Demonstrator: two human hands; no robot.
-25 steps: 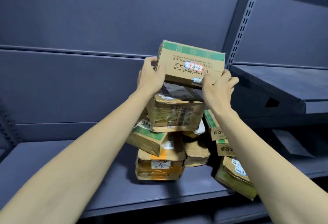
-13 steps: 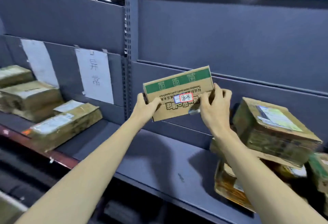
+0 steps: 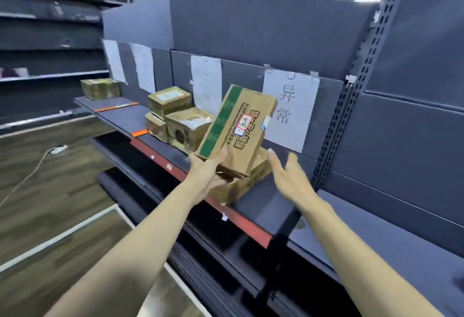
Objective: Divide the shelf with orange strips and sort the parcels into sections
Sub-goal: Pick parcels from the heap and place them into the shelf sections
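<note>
A flat cardboard parcel with a green band and a red-edged sticker (image 3: 236, 128) stands tilted on end over another brown parcel (image 3: 241, 181) lying on the grey shelf (image 3: 266, 203). My left hand (image 3: 208, 168) grips the tilted parcel's lower left corner. My right hand (image 3: 288, 173) hovers open just to its right, not touching it. Two orange strips (image 3: 116, 107) (image 3: 139, 133) lie across the shelf further left. More parcels (image 3: 185, 126) sit between them and my parcel, and one (image 3: 100, 87) rests at the far left end.
Paper sheets hang on the shelf's back panel, one with printed characters (image 3: 288, 108) right behind the parcel. A perforated upright post (image 3: 351, 105) stands to the right. The shelf's front edge is red (image 3: 241, 218). A white cable (image 3: 37, 163) lies on the wooden floor at left.
I turned left from the parcel pile to the labelled shelf section. The green-banded parcel went from level to tilted on end, and my right hand let go of it.
</note>
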